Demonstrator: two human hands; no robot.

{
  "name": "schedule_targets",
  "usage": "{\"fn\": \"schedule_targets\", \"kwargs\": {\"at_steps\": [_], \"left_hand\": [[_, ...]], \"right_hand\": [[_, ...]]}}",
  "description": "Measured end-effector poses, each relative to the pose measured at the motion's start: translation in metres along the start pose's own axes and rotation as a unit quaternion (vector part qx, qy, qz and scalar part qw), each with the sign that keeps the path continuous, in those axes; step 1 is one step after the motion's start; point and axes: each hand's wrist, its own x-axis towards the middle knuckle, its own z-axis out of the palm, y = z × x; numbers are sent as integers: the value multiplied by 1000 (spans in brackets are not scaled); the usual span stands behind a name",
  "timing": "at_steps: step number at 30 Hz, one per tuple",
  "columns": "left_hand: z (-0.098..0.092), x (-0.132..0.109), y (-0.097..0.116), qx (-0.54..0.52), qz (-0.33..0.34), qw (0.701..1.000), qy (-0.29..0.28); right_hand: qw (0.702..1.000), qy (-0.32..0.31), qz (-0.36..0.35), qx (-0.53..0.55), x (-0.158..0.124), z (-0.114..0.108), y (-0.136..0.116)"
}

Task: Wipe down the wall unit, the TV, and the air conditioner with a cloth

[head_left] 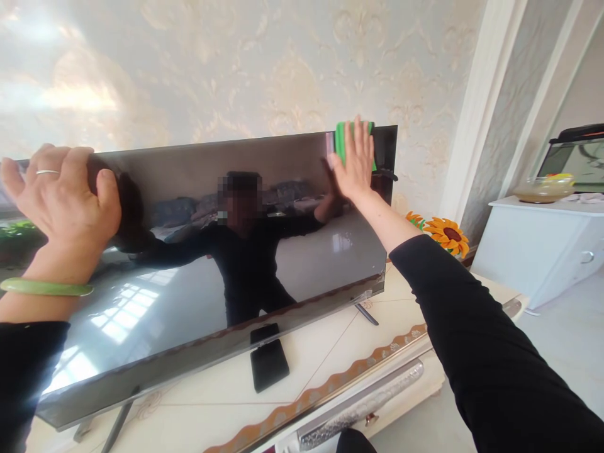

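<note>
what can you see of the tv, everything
The tv is a wide, flat, dark panel, glassy-looking, with a person's reflection in its middle. It stands upright on slim dark feet on a cream cabinet. The left hand is over its upper left edge; the right hand presses a green cloth to its upper right.

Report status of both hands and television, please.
Right hand flat over green cloth on television. Left hand at television's top edge. Black flat object below, clear of both hands.

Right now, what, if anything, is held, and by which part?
The right hand presses a green cloth flat against the television by its front face. The left hand is at the television's top edge; its grip is unclear.
</note>
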Motion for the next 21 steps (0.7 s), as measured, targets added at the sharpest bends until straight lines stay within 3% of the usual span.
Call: {"fn": "schedule_targets", "kwargs": {"at_steps": [3,7,12,17,21], "left_hand": [[4,2,-13,74,103,991,37],[9,5,-25,84,103,990,44],[7,4,-18,102,84,991,20],[10,5,-16,104,57,993,4],[9,4,-17,92,52,994,-14]], "right_hand": [[995,12,102,5,15,-1,35],[980,14,195,20,11,5,69],[964,38,258,49,-42,25,81],[968,51,245,34,-113,49,96],[935,71,342,60,-126,64,97]]}}
